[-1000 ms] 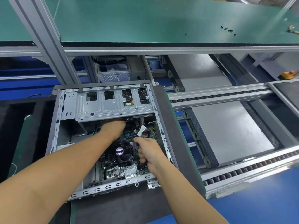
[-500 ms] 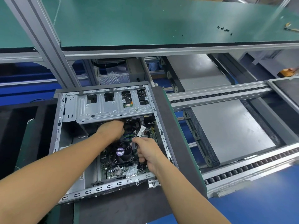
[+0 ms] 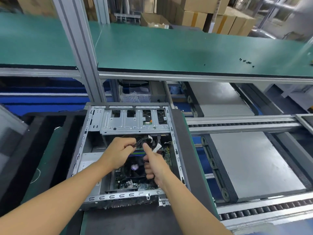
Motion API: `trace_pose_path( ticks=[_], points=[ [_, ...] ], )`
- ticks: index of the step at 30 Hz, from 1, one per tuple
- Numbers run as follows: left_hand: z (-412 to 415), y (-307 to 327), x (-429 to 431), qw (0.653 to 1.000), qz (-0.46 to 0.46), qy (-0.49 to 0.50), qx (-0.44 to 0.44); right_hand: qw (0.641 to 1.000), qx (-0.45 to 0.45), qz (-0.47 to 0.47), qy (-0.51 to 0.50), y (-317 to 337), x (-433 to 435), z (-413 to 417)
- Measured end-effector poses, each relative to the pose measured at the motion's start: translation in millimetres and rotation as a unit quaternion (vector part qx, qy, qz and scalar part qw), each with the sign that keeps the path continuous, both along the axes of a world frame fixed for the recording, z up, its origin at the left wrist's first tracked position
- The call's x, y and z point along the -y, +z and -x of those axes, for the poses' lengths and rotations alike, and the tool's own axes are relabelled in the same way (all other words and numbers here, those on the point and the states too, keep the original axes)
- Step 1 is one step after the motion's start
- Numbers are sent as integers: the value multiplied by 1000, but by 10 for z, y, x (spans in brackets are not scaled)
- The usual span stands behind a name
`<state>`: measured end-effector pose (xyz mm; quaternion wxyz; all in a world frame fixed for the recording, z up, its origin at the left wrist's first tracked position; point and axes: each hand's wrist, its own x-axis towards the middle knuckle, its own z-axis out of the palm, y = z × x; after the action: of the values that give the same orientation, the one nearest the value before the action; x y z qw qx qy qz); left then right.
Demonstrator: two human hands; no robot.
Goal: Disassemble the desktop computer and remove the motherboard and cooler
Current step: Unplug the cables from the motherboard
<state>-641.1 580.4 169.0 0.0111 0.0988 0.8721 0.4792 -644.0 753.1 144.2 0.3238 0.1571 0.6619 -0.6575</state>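
Head | case [image 3: 128, 124] open; motherboard [image 3: 132, 183] and cooler [image 3: 134, 167] still in | my left hand [image 3: 118, 151] fingers pinch cable [image 3: 140, 141] | right hand [image 3: 155, 167] fingers curl round plug [image 3: 146, 161] | unplugging stage, removal all ahead, I judge

Beyond the left grip [image 3: 118, 153], a green-topped shelf [image 3: 169, 48] runs on grey aluminium posts [image 3: 76, 39], with cardboard boxes [image 3: 203, 14] stacked farther behind. Right of the right grip [image 3: 154, 165], a roller conveyor [image 3: 237, 128] crosses above blue floor [image 3: 296, 226].

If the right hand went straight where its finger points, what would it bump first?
Likely the black cables the left hand pinches, just past the right hand's fingertip; the metal cage lies beyond. Depth is unclear.
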Motion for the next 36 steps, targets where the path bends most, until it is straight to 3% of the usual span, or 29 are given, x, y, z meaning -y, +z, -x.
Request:
trace_pose_path(
  ticks=[4,8,12,16,19,21,23,26,28,31,33,36],
  points=[
    [-164,188,58,998,-1,-11,-57,998,-20,33,48,47,86,-2],
    [-336,134,246,996,-19,66,-58,996,-56,35,60,183,195,118],
    [-457,83,395,990,-85,108,-4,987,-135,4,90,347,264,172],
    [-508,108,518,977,-145,147,52,979,-179,39,92,560,443,173],
    [-610,147,628,969,-210,90,92,975,-167,70,125,690,627,152],
    [-668,172,687,976,-180,59,106,975,-173,62,124,770,718,186],
    [-670,232,731,985,-112,57,120,959,-243,-14,144,883,761,287],
    [-627,302,760,988,-45,30,147,835,-409,-273,246,1029,644,494],
    [-589,259,788,987,-4,-21,160,786,-403,-385,267,1031,434,624],
    [-566,185,831,984,-5,-58,169,768,-341,-490,233,968,194,638],
    [-530,156,847,986,-16,-44,159,743,-376,-536,139,908,188,539],
    [-435,156,807,990,27,-42,133,762,-414,-496,41,898,316,346]
  ],
)
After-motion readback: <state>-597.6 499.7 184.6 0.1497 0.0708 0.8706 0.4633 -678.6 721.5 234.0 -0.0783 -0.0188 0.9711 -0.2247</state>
